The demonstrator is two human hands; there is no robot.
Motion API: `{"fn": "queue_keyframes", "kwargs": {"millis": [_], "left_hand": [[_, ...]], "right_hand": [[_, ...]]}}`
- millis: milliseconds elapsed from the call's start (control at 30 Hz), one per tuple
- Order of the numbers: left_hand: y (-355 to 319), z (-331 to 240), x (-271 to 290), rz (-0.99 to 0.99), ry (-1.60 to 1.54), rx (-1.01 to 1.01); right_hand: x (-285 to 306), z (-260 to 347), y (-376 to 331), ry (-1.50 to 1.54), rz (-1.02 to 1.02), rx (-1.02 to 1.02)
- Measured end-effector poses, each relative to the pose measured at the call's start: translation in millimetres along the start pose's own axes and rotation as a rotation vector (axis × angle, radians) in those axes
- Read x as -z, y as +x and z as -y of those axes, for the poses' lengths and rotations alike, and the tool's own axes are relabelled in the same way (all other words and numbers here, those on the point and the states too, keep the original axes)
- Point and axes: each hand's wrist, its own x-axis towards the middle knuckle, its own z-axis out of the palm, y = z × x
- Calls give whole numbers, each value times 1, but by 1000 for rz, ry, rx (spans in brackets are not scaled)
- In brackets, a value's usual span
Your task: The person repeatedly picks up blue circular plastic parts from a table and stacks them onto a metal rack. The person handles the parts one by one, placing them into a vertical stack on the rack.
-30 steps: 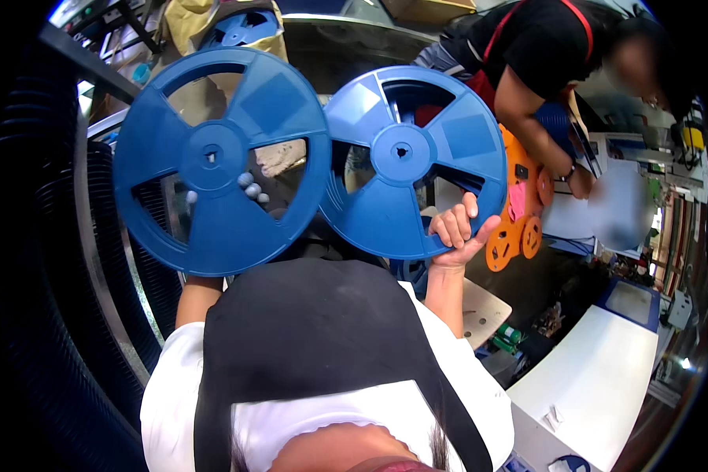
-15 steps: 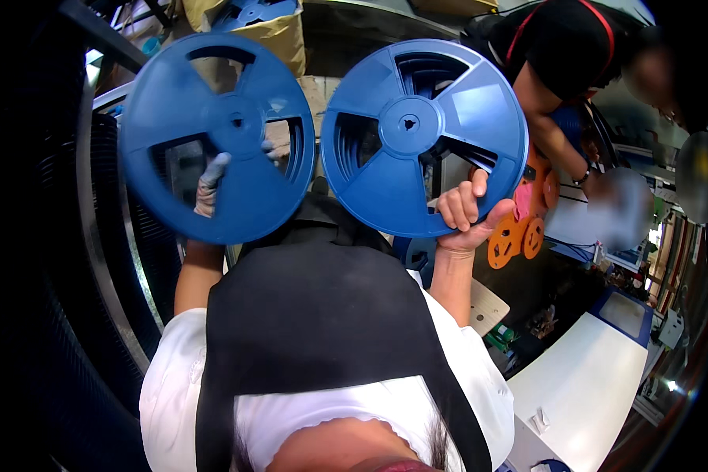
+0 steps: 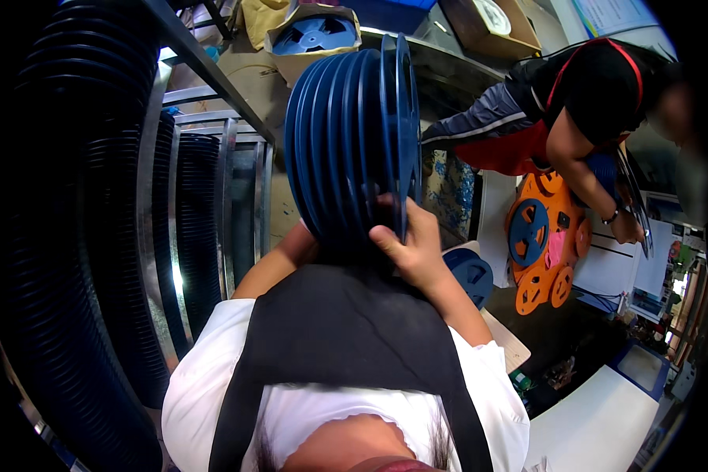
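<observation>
Several blue plastic reels point(image 3: 334, 149) stand on edge, pressed together in a row in front of my chest. At the row's right end, one reel point(image 3: 401, 118) sits slightly apart, with a narrow gap beside it. My right hand point(image 3: 418, 245) is closed on the lower rim at that end, its thumb toward the gap and its fingers around the outer side. Low on the left, my left hand point(image 3: 304, 234) holds the reels from behind; its fingers are almost wholly hidden by them.
Tall stacks of dark reels point(image 3: 110, 228) fill a metal rack point(image 3: 151, 204) on my left. Ahead is a bag point(image 3: 315, 46) with a blue reel. A co-worker point(image 3: 598, 94) bends by an orange reel-holding fixture point(image 3: 554, 212) at right. A white table point(image 3: 598, 421) stands lower right.
The two groups of reels, held apart with their faces toward me, are now turned edge-on and brought together. My right hand has moved inward; my left hand has gone behind the reels.
</observation>
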Motion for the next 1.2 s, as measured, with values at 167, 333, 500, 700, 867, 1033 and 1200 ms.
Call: {"fn": "queue_keyframes", "kwargs": {"millis": [167,333,500,700,867,1033,1200], "left_hand": [[-31,-28,6,105,-246,-64],[-53,-37,5,193,-386,-123],[-63,-29,-1,176,-409,-179],[-68,-16,-10,80,-350,-254],[-73,5,-26,-24,-310,-381],[-79,31,-41,-147,-242,-523],[-109,50,-71,-350,-99,-687]], "right_hand": [[31,13,-14,369,-225,-111],[71,-27,-13,622,-433,-102],[81,-44,-7,664,-483,-165],[92,-49,6,687,-408,-151],[108,-55,25,712,-321,-180],[121,-64,41,790,-160,-186],[136,-76,46,825,7,-264]]}}
